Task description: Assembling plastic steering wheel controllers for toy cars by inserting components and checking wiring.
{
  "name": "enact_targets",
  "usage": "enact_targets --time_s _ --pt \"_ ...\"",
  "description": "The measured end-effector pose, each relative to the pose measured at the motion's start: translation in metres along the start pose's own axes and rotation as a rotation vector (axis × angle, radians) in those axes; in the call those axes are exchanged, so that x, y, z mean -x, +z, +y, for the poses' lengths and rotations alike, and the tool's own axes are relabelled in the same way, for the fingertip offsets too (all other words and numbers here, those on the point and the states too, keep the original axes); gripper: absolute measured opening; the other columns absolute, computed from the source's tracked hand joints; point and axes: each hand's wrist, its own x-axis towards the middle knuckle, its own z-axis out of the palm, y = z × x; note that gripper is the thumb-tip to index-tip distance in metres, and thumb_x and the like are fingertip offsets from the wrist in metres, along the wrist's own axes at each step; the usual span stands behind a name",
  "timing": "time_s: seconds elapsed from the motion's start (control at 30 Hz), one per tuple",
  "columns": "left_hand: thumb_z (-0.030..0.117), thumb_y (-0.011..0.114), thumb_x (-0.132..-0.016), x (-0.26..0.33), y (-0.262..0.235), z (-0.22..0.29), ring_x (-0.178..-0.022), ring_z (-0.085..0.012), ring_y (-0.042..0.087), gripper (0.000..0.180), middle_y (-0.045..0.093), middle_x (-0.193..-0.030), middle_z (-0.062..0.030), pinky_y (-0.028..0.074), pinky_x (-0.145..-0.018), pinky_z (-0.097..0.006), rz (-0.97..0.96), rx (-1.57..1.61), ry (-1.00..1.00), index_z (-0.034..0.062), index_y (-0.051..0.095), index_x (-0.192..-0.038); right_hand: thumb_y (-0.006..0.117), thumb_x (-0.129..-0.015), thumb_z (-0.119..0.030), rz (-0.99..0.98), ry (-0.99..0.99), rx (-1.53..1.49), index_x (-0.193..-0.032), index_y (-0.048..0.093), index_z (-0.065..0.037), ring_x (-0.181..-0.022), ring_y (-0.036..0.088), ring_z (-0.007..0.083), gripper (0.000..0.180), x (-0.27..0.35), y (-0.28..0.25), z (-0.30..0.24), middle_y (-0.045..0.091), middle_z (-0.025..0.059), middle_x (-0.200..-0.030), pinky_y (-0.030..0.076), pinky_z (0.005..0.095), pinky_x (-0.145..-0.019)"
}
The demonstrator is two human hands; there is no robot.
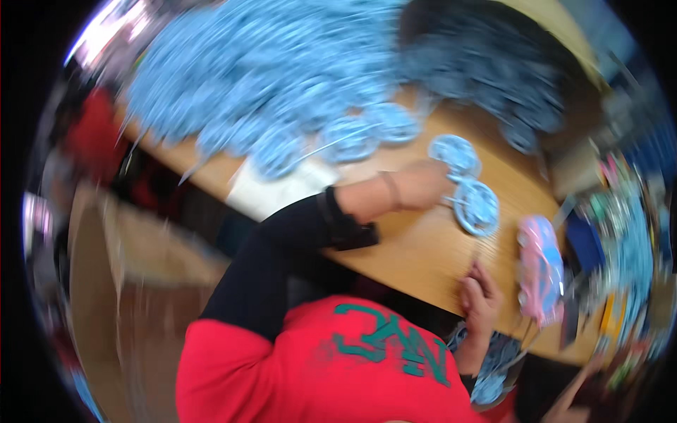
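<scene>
My left hand, blurred by motion, reaches over the wooden table with its fingers closed at the edge of a light-blue round plastic piece, spoked like a small wheel. Touching or overlapping it is another such blue round piece, just beyond. Nearer my body, my right hand is raised by the table edge, its fingers pinched together. Something thin and dark seems to stick up from those fingertips, too blurred to name. Several more blue round pieces lie in a row to the left of my left hand.
A large heap of blue plastic pieces covers the table's far left. More lie in a dark-walled container at the back right. A pink and blue toy car sits right. A cardboard box stands left; another person's hand shows lower right.
</scene>
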Motion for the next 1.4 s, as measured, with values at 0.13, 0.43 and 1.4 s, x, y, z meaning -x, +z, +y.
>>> enact_targets --time_s 0.13,0.43,1.4 --pt "0.012 0.057 -0.075 0.069 0.011 0.034 -0.076 -0.0349 0.061 0.011 0.062 -0.078 -0.016 0.048 -0.07 -0.045 0.319 -0.033 -0.083 0.0044 0.064 -0.079 0.051 -0.09 0.004 -0.028 -0.068 0.083 -0.133 0.048 0.002 -0.047 0.037 0.0016 0.043 0.0 -0.001 0.007 0.063 0.0119 -0.103 0.026 0.0153 -0.039" --pt "0.014 0.058 -0.077 0.142 0.016 0.07 -0.075 -0.0289 0.063 0.008 0.06 -0.075 -0.0101 0.048 -0.068 -0.041 0.425 0.273 0.011 0.0075 0.058 -0.082 0.055 -0.089 0.002 0.001 -0.243 0.444 -0.133 0.051 -0.002 -0.049 0.035 -0.0008 0.044 -0.01 0.052 -0.014 0.062 0.0049 -0.098 0.022 0.0151 -0.04" --pt "0.031 0.078 -0.066 0.161 -0.014 0.081 -0.093 -0.031 0.054 0.05 0.055 -0.095 -0.0111 0.043 -0.083 -0.041 1.022 0.392 0.314 0.0053 0.055 -0.103 0.054 -0.093 -0.005 -0.056 -0.489 0.477 -0.136 0.041 0.001 -0.066 0.045 0.0044 0.045 -0.019 0.118 -0.065 0.052 -0.0007 -0.083 0.035 0.0174 -0.056"
